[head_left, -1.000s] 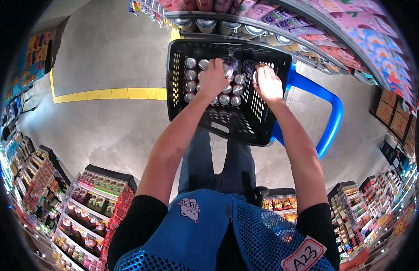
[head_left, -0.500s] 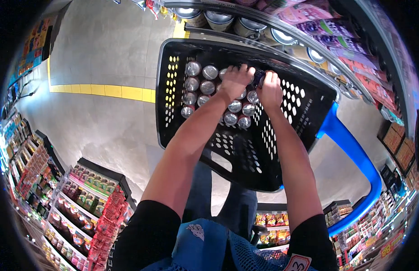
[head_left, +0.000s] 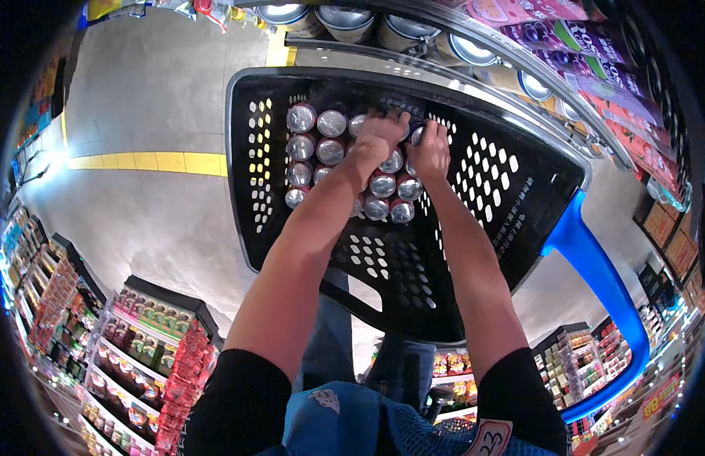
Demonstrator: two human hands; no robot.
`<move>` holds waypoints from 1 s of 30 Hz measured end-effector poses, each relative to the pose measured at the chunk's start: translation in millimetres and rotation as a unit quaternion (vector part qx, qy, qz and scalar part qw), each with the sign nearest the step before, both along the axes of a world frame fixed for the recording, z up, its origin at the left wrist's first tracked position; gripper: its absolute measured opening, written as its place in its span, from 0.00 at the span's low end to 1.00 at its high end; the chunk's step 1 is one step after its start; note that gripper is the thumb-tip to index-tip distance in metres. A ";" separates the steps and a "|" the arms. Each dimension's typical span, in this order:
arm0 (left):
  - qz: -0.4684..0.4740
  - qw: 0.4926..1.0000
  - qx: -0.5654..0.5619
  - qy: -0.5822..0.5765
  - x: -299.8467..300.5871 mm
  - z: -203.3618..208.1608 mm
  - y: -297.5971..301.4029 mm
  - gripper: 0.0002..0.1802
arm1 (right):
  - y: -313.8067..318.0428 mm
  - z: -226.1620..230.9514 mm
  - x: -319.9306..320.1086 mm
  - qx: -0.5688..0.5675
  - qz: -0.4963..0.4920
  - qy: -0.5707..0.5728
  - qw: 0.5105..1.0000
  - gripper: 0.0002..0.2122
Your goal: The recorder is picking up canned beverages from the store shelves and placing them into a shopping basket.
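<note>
We see a black perforated plastic basket (head_left: 519, 175) with a smooth blue handle (head_left: 603, 281), standing below a shelf of large tins (head_left: 413, 30). Inside it, upright silver-topped cans (head_left: 331, 123) stand in close rows; about fourteen tops are visible. Our left hand (head_left: 379, 137) and right hand (head_left: 430, 148) rest among the far cans, fingers curled downward; we cannot tell whether either grips a can.

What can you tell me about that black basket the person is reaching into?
The basket looks like black plastic, with rows of holes through its walls and floor and a blue handle on one side. It stands by the shelves. Silver-topped cans stand upright in rows at its far end, where the left hand and right hand rest on them.
</note>
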State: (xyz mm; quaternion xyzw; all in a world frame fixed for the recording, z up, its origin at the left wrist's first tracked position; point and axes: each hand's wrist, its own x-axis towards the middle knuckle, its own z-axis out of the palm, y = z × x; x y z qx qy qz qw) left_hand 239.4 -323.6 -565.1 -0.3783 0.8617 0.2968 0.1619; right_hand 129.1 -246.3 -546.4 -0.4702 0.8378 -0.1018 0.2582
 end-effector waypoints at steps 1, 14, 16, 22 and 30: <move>-0.007 0.999 -0.028 0.021 14.9 -6.6 -4.6 0.28 | -9.5 -1.4 6.5 -0.014 -0.003 -0.010 1.000 0.28; 0.155 0.972 0.135 0.114 90.2 222.6 115.2 0.28 | 30.4 116.4 1.0 0.152 0.096 -0.127 0.975 0.22; 0.152 0.958 0.185 0.158 94.5 278.2 123.6 0.27 | 48.0 159.6 2.2 0.127 0.034 -0.153 0.979 0.22; 0.120 0.954 0.211 0.175 117.0 423.3 90.0 0.29 | 5.9 404.0 14.2 -0.114 0.064 -0.348 0.929 0.12; 0.111 0.843 0.082 0.520 5.9 647.6 -55.8 0.26 | -54.7 678.4 -101.7 -0.413 0.078 -0.112 0.900 0.21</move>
